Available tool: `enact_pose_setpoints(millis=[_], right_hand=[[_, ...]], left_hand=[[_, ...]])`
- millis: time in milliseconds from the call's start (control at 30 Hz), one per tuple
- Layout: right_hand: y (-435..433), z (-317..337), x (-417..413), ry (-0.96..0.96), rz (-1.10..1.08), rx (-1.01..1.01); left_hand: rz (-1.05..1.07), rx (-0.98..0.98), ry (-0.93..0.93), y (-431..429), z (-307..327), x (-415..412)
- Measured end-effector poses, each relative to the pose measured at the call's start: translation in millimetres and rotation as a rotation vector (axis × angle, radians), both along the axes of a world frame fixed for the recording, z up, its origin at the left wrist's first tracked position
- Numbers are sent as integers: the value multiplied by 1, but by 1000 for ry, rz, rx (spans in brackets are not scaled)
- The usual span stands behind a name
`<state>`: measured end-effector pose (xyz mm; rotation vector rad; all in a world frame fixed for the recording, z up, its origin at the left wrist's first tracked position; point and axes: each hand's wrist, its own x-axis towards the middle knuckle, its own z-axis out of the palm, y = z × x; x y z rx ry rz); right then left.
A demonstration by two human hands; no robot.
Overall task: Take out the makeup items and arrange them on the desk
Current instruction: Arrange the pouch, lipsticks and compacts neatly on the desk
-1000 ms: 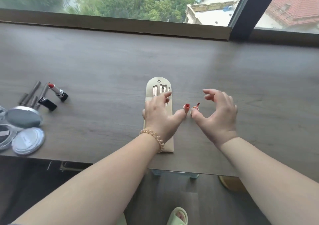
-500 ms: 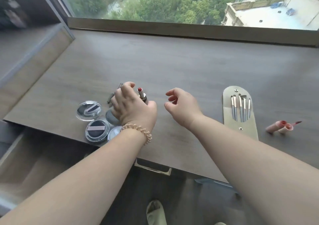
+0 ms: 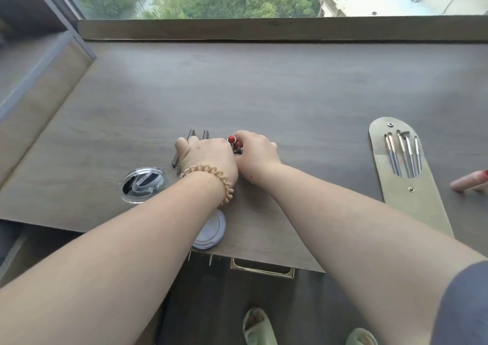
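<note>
Right grip (image 3: 257, 154) pinching lipstick (image 3: 232, 140), pencils (image 3: 205, 134) beside

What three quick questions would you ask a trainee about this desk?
1. True or false: the pouch lies left of the left hand.
2. What does the right hand touch? A lipstick, B pouch, C nothing.
3. Fill in: the bracelet is on the ____ wrist.
Key: 1 false; 2 A; 3 left.
</note>
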<state>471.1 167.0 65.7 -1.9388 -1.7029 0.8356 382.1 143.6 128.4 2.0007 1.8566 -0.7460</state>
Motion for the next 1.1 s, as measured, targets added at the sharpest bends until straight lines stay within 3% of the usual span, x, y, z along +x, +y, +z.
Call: enact_pose_setpoints(millis=[67,133,400,533,700,833,967,1100], right_hand=[[-3,-2,1,0,-44,51],[-12,0,9,12,-105,121],[-61,40,109,-7,-314,297],[-106,61,185,-54,-436,428],[-171,67,277,-87,-750,600],[-218,50,353,-77,-841,494],[-242,21,401,0,-696,278],[-240,5,415,73,-572,190]], left_hand=[[-74,390,7,3,0,-1],[-77,502,-46,4,-2,6],[-125,620,-376,-21,7,93],[-157,540,-702,-59,13,166],[-247,376,-918,-120,11,248],[-379,316,-874,-167,-2,321],[-303,371,-826,-188,-27,374],[-167,483,-819,-189,-49,391]])
